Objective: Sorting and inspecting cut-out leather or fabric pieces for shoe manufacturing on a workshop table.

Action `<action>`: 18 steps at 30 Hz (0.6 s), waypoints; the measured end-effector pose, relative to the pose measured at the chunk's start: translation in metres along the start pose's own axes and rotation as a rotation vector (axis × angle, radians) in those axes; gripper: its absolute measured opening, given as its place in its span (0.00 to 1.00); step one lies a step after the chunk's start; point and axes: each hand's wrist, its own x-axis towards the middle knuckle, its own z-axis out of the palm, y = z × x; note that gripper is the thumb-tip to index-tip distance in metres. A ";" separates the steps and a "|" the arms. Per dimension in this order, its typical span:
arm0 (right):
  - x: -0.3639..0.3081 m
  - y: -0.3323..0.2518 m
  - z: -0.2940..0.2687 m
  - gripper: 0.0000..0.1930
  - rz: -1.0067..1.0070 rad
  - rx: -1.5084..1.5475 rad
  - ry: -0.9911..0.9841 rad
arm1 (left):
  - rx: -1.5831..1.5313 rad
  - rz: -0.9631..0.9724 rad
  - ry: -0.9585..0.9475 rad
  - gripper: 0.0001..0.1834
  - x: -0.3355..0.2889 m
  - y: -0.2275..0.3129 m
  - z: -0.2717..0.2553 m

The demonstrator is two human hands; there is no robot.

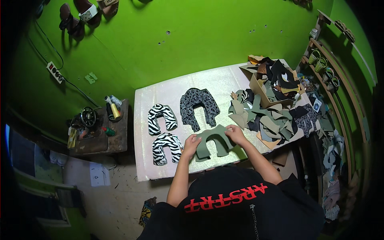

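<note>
Olive-green sheet material, cut as an arched piece (218, 132), is held at the near edge of the pale worktop (145, 96), its legs pointing back toward the person. The left grip (191, 146) is closed on its left edge and the right grip (236, 135) pinches its upper right side; whether the piece also rests on the surface, or is more than one layer thick, I cannot tell.

The step in hand looks like handling and lining up this piece with both hands. Judging by the layout, the next move calls for keeping the edges even and lowering it flat without bending its legs.

Room for that is limited. Just behind the piece lies a black-and-grey patterned arch (188, 106); to the left are an upper zebra-striped arch (160, 109) and a lower zebra-striped arch (165, 139), the lower one close beside the left grip and easily nudged. On the right, a loose heap of offcuts (276, 126) spreads toward the right forearm, with a cardboard box (259, 90) full of more scraps behind it, so sliding the piece that way could snag or mix it in.

Farther left, well apart from the work, a sewing machine (89, 117) stands on a dark wooden stand (98, 146), near cones of thread (115, 110) and a small green bottle (108, 131).
</note>
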 end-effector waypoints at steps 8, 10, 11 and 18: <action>-0.002 0.045 0.019 0.20 -0.034 -0.191 0.084 | 0.099 -0.120 0.188 0.24 -0.011 -0.017 -0.011; -0.004 0.037 0.021 0.21 -0.097 -0.266 0.123 | 0.311 -0.020 0.283 0.24 -0.007 -0.025 -0.014; -0.006 0.035 0.022 0.21 -0.098 -0.266 0.120 | 0.342 -0.012 0.319 0.23 -0.008 -0.030 -0.015; -0.015 0.026 0.030 0.20 -0.253 -0.380 0.139 | 0.586 0.070 0.352 0.24 -0.010 -0.043 -0.016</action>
